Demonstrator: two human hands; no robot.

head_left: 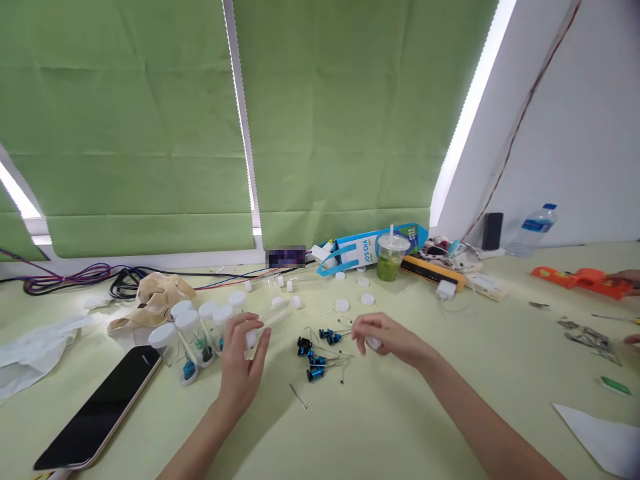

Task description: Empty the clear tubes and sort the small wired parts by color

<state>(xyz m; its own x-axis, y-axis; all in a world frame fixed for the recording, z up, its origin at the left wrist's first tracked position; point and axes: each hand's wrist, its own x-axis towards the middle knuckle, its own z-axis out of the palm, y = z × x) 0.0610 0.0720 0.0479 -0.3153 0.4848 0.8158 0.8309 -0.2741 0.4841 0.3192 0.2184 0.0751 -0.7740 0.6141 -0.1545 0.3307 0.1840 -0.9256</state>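
Note:
My left hand (241,367) is at left of centre, fingers and thumb curled around the white end of a clear tube (275,319) that seems to slant away to the upper right. Beside it stand several clear jars with white lids (187,321), some with blue or dark pieces inside. My right hand (383,335) hangs over the table at right of centre, its bent fingers closed on a small white cap (373,343), mostly hidden. Between the hands lie several blue and black cylindrical parts (316,361) with thin metal rods. Nearer me is an L-shaped hex key (299,396).
Loose white caps (343,305) lie behind the parts. Farther back are a drink cup (391,257), a blue-and-white bag (360,251) and a power strip (433,272). A phone (100,407) lies left. Another person's hand (627,280) touches an orange tool (583,279) at right.

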